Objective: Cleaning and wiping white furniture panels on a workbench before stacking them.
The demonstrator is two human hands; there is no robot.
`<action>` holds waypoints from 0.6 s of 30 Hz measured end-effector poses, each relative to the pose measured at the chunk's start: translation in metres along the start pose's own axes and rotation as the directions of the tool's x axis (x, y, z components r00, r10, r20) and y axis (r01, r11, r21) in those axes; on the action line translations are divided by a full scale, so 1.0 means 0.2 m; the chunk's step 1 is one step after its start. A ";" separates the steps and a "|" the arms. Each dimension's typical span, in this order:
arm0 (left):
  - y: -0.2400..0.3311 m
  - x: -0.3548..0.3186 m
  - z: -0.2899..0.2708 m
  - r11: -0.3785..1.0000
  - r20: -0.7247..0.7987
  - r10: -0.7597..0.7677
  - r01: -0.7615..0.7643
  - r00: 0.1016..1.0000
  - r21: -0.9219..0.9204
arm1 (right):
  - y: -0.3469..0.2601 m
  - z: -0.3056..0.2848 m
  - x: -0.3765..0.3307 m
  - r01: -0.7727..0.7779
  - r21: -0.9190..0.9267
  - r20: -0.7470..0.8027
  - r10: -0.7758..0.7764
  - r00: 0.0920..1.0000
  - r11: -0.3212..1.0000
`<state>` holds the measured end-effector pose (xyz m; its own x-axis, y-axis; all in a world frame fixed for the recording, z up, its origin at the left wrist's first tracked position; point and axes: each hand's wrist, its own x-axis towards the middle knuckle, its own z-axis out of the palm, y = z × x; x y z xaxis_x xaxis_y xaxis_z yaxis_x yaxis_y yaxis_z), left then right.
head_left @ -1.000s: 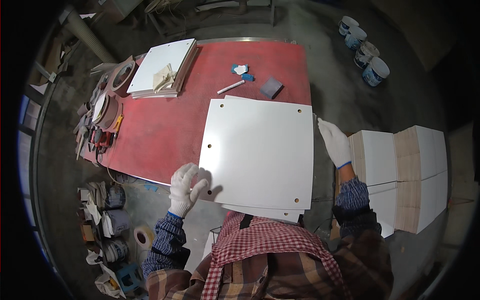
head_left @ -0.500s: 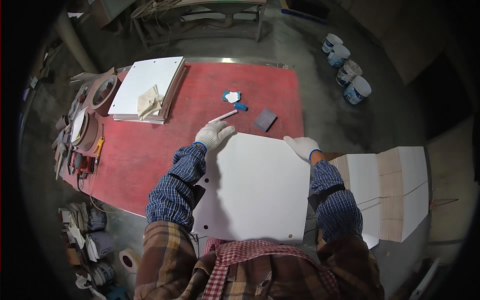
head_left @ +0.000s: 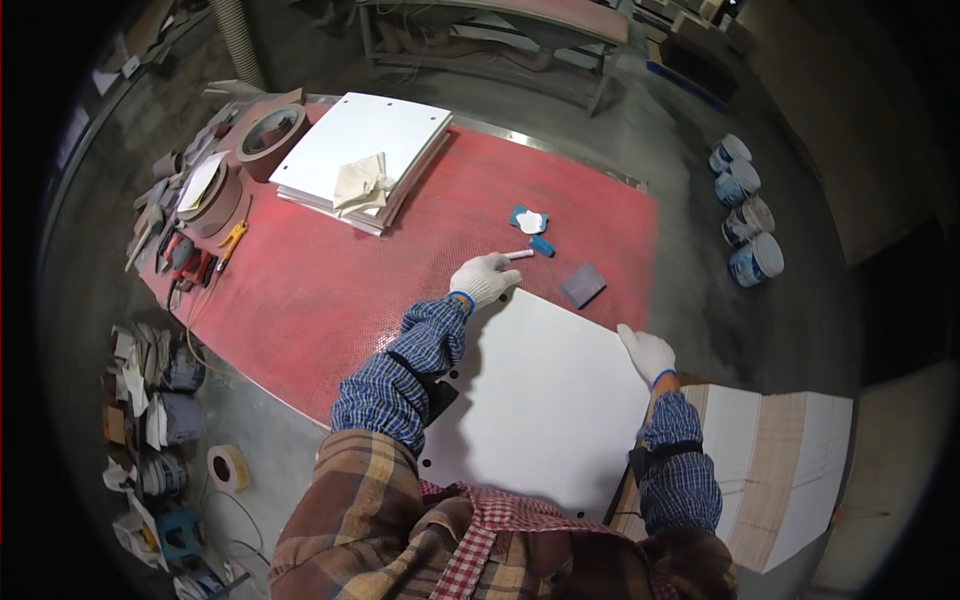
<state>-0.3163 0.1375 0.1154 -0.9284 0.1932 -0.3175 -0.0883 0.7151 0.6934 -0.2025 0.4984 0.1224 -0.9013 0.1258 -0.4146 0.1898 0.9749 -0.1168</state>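
Note:
A large white panel (head_left: 555,400) with dark round holes along its edges reaches from the red-topped table toward my body. My left hand (head_left: 484,280), in a white knit glove, is closed at the panel's far left corner. Just beyond its fingers lies a white stick (head_left: 520,254), its near end hidden by the hand. At the far right corner my right hand (head_left: 648,354), gloved alike, grips the panel's edge; its fingertips are partly hidden. A grey sanding block (head_left: 583,286) and a small blue block (head_left: 541,246) lie beyond the panel.
A stack of white panels (head_left: 365,135) with a cream cloth (head_left: 362,186) stands far left on the red table (head_left: 330,290). Abrasive rolls (head_left: 272,138) and a red power tool (head_left: 186,258) sit left. More stacked panels (head_left: 775,460) stand right; several buckets (head_left: 755,260) line the floor.
The view has swung left, so the table appears turned and shifted right. My left hand's fingers are more curled at the corner, and a hole beside them now shows. My right hand remains at its corner.

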 end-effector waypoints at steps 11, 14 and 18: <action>-0.89 -0.75 0.06 0.942 0.266 0.208 -0.120 0.941 -0.313 | 0.41 0.58 -0.48 0.173 0.983 -0.154 0.222 0.963 -0.068; -0.51 -0.87 0.11 0.536 0.533 -0.113 0.503 0.839 -0.678 | 0.32 0.84 -0.76 0.100 0.991 -0.081 0.195 0.977 -0.087; -0.53 -0.92 0.17 0.648 0.457 -0.202 0.468 0.866 -0.601 | 0.15 0.62 -0.91 -0.274 0.960 0.249 0.253 0.935 0.066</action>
<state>-0.1236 0.0488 0.0792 -0.6211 0.3303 -0.7108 -0.7088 0.1502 0.6892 0.0156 0.4810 0.0823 -0.6975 0.3186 -0.6418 0.6329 -0.1461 -0.7603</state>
